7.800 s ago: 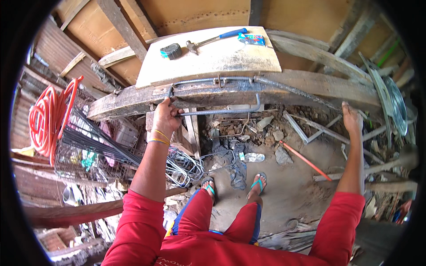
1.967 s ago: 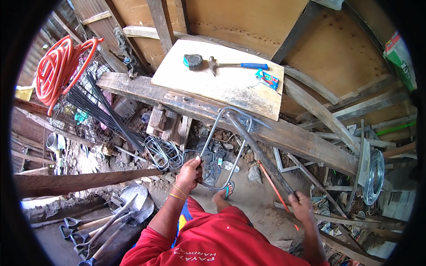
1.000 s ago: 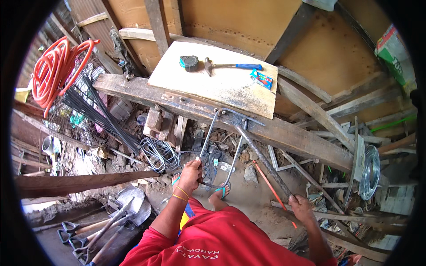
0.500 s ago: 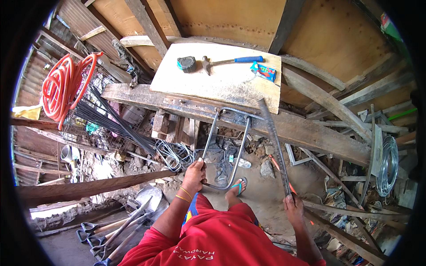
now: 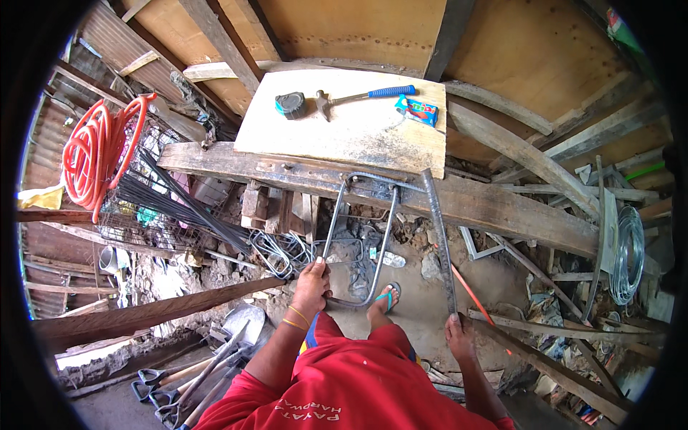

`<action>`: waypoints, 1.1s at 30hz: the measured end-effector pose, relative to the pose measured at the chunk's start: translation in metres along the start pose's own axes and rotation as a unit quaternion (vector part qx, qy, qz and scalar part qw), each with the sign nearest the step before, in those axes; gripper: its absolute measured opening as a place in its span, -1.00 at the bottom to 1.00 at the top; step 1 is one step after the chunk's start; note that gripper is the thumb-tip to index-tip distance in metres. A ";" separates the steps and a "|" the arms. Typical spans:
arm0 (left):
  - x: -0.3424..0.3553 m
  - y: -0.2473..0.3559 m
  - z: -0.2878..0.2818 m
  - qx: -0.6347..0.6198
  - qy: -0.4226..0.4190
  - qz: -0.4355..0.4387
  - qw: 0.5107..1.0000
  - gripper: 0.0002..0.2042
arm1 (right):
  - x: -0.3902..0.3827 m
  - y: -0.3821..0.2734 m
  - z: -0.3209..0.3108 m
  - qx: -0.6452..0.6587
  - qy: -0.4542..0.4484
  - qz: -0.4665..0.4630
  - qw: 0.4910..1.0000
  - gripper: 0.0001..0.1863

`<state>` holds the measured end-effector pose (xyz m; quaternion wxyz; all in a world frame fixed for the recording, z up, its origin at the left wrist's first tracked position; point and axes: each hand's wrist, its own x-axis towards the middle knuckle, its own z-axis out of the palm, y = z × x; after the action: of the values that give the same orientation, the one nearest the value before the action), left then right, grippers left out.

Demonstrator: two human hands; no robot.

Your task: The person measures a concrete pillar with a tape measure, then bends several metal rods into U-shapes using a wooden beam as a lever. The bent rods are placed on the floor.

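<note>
My left hand (image 5: 312, 285) is closed on the near left corner of a steel bar stirrup (image 5: 386, 236), bent into a long rectangle. Its far end lies over a wooden beam (image 5: 502, 211), among metal pins fixed there. In my right hand (image 5: 460, 337) is the lower end of a long dark bending bar (image 5: 440, 240). The bar's upper end meets the tip of the stirrup's steel, which sticks out to the right. Behind the beam, a pale board (image 5: 265, 136) carries a tape measure (image 5: 290, 105), a claw hammer (image 5: 390, 92) and a blue packet (image 5: 419, 112).
Several finished-looking stirrups (image 5: 278, 252) lie by a bundle of dark rods (image 5: 183, 204) at left. An orange hose (image 5: 89, 158) hangs further left. Shovels (image 5: 244, 322) rest at lower left, close to a slanting timber (image 5: 158, 309). A wire coil (image 5: 628, 251) hangs at right.
My right hand has swung the bar's lower end to the left, so the bar stands steeper. My left hand keeps its hold on the stirrup. The whole view has shifted slightly.
</note>
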<state>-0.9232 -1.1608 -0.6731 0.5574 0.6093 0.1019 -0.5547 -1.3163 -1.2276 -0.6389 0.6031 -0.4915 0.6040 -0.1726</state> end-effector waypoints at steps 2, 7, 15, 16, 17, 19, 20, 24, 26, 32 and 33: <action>0.000 -0.002 0.001 -0.001 -0.016 -0.005 1.000 -0.64 | 0.007 0.000 -0.004 -0.042 -0.022 0.029 0.998 -0.44; 0.001 0.005 -0.004 0.007 -0.029 0.008 1.000 -0.64 | 0.018 0.009 -0.020 -0.113 -0.012 0.040 0.993 -0.46; 0.004 0.008 -0.008 0.010 -0.040 0.012 0.999 -0.65 | 0.010 0.028 -0.076 -0.277 0.107 -0.032 0.954 -0.48; 0.004 0.009 -0.009 0.010 -0.051 -0.006 0.999 -0.65 | 0.008 0.024 -0.088 -0.312 0.123 -0.045 0.941 -0.49; 0.005 0.012 -0.010 0.009 -0.060 -0.024 0.998 -0.65 | 0.004 0.019 -0.100 -0.345 0.141 -0.045 0.927 -0.49; 0.004 0.016 -0.012 0.009 -0.071 -0.051 0.996 -0.65 | 0.002 0.004 -0.117 -0.395 0.157 -0.049 0.904 -0.50; 0.004 0.018 -0.012 0.016 -0.087 -0.050 0.995 -0.65 | 0.001 -0.004 -0.121 -0.400 0.147 -0.073 0.902 -0.51; 0.002 0.020 -0.009 0.035 -0.079 -0.041 0.995 -0.65 | -0.002 -0.046 -0.124 -0.434 0.103 -0.129 0.886 -0.52; 0.002 0.019 -0.006 0.029 -0.064 -0.054 0.996 -0.64 | 0.002 -0.072 -0.119 -0.485 0.091 -0.173 0.853 -0.51; 0.006 0.016 -0.009 0.054 -0.040 -0.035 0.997 -0.64 | 0.065 -0.137 -0.058 -0.579 0.059 -0.177 0.793 -0.44; 0.007 0.016 -0.010 0.055 -0.044 -0.036 0.997 -0.64 | 0.075 -0.144 -0.049 -0.584 0.051 -0.183 0.789 -0.43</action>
<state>-0.9031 -1.1628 -0.6721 0.5066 0.6098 0.0680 -0.6057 -1.2884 -1.3727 -0.5553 0.1263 -0.8420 0.5181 0.0815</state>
